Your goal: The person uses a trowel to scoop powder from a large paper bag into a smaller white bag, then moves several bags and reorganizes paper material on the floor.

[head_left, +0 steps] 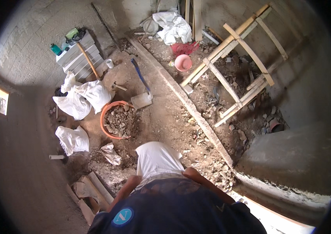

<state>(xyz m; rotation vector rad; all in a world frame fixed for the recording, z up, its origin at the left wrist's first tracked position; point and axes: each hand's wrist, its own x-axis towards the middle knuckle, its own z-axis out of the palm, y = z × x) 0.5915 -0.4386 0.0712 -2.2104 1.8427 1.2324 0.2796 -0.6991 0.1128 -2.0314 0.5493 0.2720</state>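
Observation:
I hold a white sack close against my chest, above a dirt floor strewn with rubble. My left hand grips its lower left edge and my right hand grips its lower right edge; the fingers of both are mostly hidden under the cloth. Both forearms come up from my dark blue shirt. Just beyond the sack stands an orange basin filled with broken stone.
A blue-handled shovel lies past the basin. White sacks lie to the left, near stacked grey blocks. A wooden ladder and pink bucket lie across a rubble pit beyond a concrete curb. A concrete slab sits right.

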